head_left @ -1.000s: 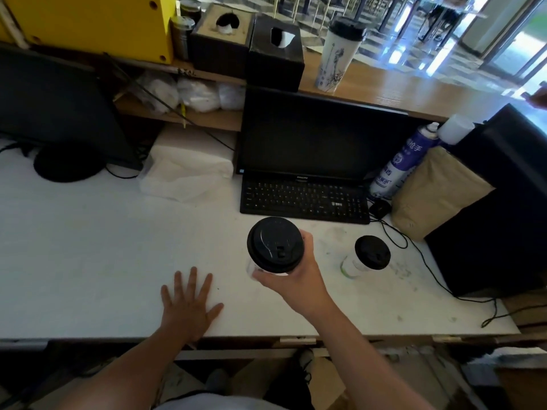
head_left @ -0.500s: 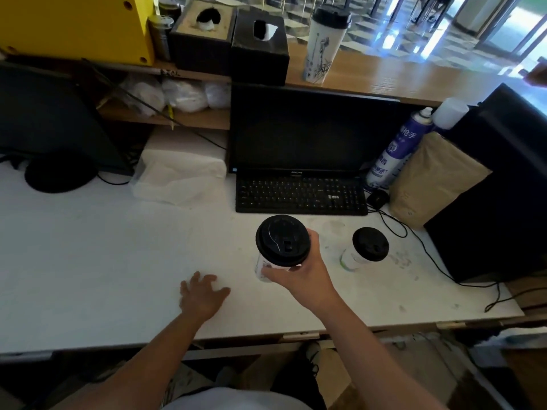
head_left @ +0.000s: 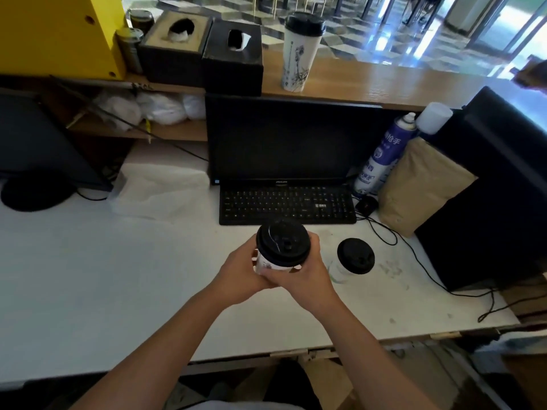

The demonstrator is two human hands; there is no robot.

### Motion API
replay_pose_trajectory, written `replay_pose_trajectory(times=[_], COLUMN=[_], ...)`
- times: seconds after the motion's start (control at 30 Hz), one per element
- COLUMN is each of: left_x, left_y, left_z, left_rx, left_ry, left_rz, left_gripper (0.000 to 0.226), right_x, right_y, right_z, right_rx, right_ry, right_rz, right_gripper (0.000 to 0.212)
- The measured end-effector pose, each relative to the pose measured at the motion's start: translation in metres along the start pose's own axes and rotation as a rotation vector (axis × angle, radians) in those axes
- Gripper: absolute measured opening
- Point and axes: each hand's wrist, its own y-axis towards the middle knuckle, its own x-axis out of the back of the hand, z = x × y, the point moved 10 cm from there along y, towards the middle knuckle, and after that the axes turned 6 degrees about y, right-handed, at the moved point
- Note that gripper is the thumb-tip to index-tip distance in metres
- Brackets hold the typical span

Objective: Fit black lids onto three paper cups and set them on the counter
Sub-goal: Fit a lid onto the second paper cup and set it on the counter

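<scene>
- head view: paper cup [head_left: 268,263] with black lid [head_left: 282,243] on top, held up above the white desk [head_left: 88,276], in front of the keyboard [head_left: 287,204].
- wrapped by both hands: left hand [head_left: 241,275] curled round the near-left wall, right hand [head_left: 302,276] closed round the right side and base, fingers [head_left: 314,242] reaching up to the lid's rim.
- probably light and thin-walled, so easily dented; best held low on the wall with a gentle squeeze, pressing only on the lid's stiffer rim. whether full or empty cannot be told.
- lid looks seated, though the far edge is hidden.
- just to the right, a second lidded cup [head_left: 353,257] standing on the desk, apart from the hands.
- farther back, a tall lidded cup [head_left: 299,51] upright on the wooden counter [head_left: 384,84], beside the tissue boxes [head_left: 204,51].
- judging by this, two cups not yet on the counter.
</scene>
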Motion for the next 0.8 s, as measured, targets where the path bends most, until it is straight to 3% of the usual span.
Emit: replay_pose_trajectory(times=[0.47, 0.8], left_x=[-0.008, -0.027], left_y=[0.073, 0.154], left_z=[-0.118, -0.168], left_rx=[-0.172, -0.186], left_ry=[0.057, 0.062], left_rz=[-0.144, -0.022], left_gripper=[0.082, 0.071], right_x=[0.077, 0.138], right_y=[0.081, 0.152], right_z=[0.063, 0.107], right_rx=[0.103, 0.148], right_ry=[0.059, 0.014], right_rz=[0.003, 0.16], right_gripper=[0.086, 0.081])
